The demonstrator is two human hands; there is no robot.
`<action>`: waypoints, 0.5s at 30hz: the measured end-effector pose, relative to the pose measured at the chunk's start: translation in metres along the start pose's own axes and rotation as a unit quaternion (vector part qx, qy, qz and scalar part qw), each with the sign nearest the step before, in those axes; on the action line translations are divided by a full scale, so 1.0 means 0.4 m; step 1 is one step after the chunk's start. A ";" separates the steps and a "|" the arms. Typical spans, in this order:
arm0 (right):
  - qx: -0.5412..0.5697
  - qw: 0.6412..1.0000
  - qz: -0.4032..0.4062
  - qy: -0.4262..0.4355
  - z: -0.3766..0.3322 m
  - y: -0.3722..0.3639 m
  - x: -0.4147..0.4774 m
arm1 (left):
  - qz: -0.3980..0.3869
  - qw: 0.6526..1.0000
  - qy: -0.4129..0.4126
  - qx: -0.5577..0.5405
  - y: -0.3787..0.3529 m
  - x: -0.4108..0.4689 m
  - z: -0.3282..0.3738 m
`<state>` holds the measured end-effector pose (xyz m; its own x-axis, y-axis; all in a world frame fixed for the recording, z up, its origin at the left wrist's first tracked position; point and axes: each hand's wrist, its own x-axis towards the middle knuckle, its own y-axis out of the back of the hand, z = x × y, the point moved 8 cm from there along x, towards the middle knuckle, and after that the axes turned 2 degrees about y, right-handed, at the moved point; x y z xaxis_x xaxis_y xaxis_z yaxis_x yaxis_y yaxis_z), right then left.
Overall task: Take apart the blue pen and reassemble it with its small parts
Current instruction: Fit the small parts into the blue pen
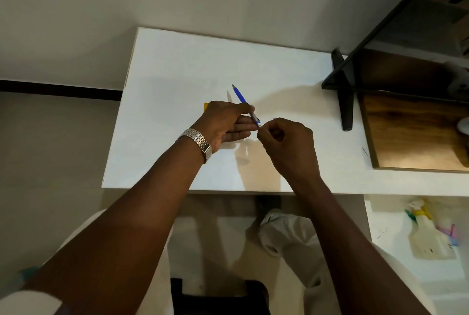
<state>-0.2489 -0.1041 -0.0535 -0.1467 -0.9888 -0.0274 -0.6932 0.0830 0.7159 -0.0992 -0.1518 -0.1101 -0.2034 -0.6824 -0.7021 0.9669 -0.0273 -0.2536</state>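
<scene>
My left hand (225, 121), with a metal watch on its wrist, grips the blue pen (241, 95) by its lower barrel above the white table (165, 86). The pen's tip points up and away from me. Its rear end meets my right hand (286, 144), whose fingers are pinched together right at that end. Something small and pale sits between those fingertips; what it is I cannot tell. A yellow-orange object (206, 106) peeks out behind my left hand, mostly hidden.
A black monitor stand foot (346, 101) stands on the table at the right, beside a wooden board (411, 137). A spray bottle (429, 233) lies on a lower white surface at the right. My lap and a dark chair are below the table's near edge.
</scene>
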 end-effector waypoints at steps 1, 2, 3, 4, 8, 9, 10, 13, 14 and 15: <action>-0.001 1.000 0.001 0.000 0.000 0.001 0.000 | -0.001 1.000 0.000 0.000 -0.001 0.000 0.000; -0.004 1.000 0.003 0.002 -0.001 0.002 -0.001 | -0.001 1.000 -0.001 0.000 0.000 -0.001 0.001; -0.006 1.000 0.005 0.004 -0.002 0.003 -0.001 | -0.001 1.000 -0.001 0.000 -0.001 -0.001 0.001; -0.007 1.000 0.007 0.006 -0.003 0.005 -0.002 | -0.001 1.000 -0.002 0.000 0.000 -0.001 0.001; -0.007 1.000 0.015 0.006 -0.004 0.007 -0.002 | 0.003 1.000 -0.003 0.001 0.002 0.000 0.001; -0.010 1.000 0.017 0.006 -0.005 0.007 -0.001 | 0.003 1.000 -0.003 0.000 0.002 0.000 0.001; -0.013 1.000 0.017 0.006 -0.005 0.007 -0.001 | 0.002 1.000 -0.004 0.001 0.001 0.000 0.002; -0.021 1.000 0.017 0.002 -0.002 0.006 0.000 | 0.000 1.000 -0.007 0.002 -0.003 -0.001 0.003; -0.023 1.000 0.016 0.002 -0.002 0.006 0.000 | -0.001 1.000 -0.009 0.003 -0.004 -0.001 0.004; -0.023 1.000 0.016 0.001 -0.002 0.005 0.000 | -0.001 1.000 -0.011 0.004 -0.005 -0.001 0.004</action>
<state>-0.2497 -0.1042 -0.0514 -0.1675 -0.9859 -0.0024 -0.6556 0.1095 0.7471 -0.1006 -0.1528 -0.1083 -0.2025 -0.6987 -0.6862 0.9677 -0.0352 -0.2497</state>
